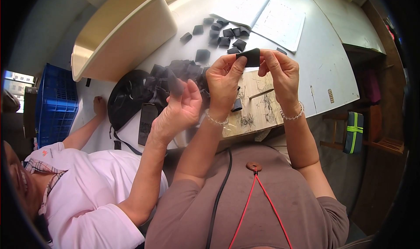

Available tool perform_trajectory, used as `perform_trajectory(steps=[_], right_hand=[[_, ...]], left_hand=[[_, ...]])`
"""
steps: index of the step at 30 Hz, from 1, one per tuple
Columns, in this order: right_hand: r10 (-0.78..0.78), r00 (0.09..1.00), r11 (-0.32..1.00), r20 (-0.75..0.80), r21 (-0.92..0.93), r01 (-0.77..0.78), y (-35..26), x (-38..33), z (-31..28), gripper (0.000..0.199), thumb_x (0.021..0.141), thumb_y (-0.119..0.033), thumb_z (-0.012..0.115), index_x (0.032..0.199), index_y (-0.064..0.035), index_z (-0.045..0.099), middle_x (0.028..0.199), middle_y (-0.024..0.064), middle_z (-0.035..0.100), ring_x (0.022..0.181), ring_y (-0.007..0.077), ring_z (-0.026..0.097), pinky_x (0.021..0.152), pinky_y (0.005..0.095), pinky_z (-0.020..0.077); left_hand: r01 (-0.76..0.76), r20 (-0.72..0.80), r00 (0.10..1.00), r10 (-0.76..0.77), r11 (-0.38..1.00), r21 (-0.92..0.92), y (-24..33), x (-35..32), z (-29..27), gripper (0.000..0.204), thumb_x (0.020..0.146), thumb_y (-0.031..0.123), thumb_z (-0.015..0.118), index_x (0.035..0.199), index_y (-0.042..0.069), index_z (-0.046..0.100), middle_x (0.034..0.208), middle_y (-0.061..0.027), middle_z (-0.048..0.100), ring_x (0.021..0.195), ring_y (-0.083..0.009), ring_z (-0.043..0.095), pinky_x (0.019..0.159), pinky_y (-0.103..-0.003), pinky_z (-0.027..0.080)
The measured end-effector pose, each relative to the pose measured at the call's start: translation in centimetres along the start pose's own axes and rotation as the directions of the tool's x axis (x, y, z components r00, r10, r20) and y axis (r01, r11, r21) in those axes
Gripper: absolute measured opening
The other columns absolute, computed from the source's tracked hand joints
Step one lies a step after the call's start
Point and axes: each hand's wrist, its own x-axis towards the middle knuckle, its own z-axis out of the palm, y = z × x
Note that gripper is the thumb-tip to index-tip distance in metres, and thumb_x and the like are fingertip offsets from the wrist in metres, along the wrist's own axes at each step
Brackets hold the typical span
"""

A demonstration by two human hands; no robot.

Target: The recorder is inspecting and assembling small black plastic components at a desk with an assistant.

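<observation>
Between the fingertips of both my hands is a small flat black sleeve-like piece (251,58), raised over the table. My left hand (222,82) pinches its left end with thumb and fingers. At the opposite end, the bent fingers and thumb of my right hand (283,72) close on its edge. Below them lies a pale wooden board (258,115) with a thin metal rod (261,94) and scattered dark shreds. Another black piece (236,105) rests by the board's left edge, under my left wrist.
At my left, a co-worker's hand (181,104) lifts a blurred dark piece over a heap of black pieces (159,83). More black pieces (224,41) lie beyond, near open papers (280,26). A cream bin (127,34), phone (148,122) and blue crate (57,104) stand left.
</observation>
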Motion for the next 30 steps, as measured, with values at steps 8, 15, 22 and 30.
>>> perform_trajectory(steps=[8,15,22,30], right_hand=[[0.137,0.989,0.990,0.065,-0.026,-0.135,0.5,0.7,0.3,0.025,0.080,-0.020,0.069,0.092,0.0021,0.065,0.073,0.0044,0.064,0.057,0.0049,0.052,0.052,0.0172,0.0434],[0.325,0.944,0.925,0.048,0.192,-0.328,2.2,1.0,-0.6,0.021,0.079,-0.015,0.069,0.089,0.0033,0.064,0.072,0.0069,0.063,0.054,0.0056,0.051,0.050,0.0179,0.0419],[0.319,0.948,0.921,0.003,0.234,-0.310,3.4,1.2,0.0,0.019,0.079,-0.014,0.069,0.088,0.0022,0.065,0.072,0.0067,0.063,0.054,0.0065,0.051,0.050,0.0187,0.0413],[0.281,0.958,0.932,-0.061,0.253,-0.258,3.5,1.4,-0.2,0.016,0.080,-0.014,0.068,0.087,0.0008,0.065,0.071,0.0054,0.063,0.054,0.0058,0.051,0.049,0.0184,0.0414]], left_hand=[[-0.027,-0.027,0.999,0.026,0.999,-0.022,0.1,1.2,-0.3,0.016,0.083,0.008,0.064,0.094,-0.002,0.060,0.086,-0.0038,0.064,0.076,-0.0058,0.056,0.067,-0.017,0.044],[0.365,0.318,0.470,-0.824,-0.146,-0.919,10.6,-3.6,-1.4,0.017,0.078,0.005,0.067,0.092,-0.003,0.061,0.085,-0.0049,0.064,0.084,-0.0101,0.058,0.077,-0.020,0.046],[0.103,0.550,0.315,-0.774,-0.548,-0.830,12.3,-4.2,0.6,0.021,0.074,0.003,0.069,0.091,-0.005,0.061,0.087,-0.0076,0.064,0.087,-0.0132,0.059,0.080,-0.021,0.046],[-0.597,0.754,0.054,-0.655,-0.627,-0.501,15.8,10.0,3.2,0.018,0.075,0.002,0.067,0.090,-0.003,0.062,0.086,-0.0078,0.063,0.084,-0.0153,0.059,0.076,-0.023,0.047]])
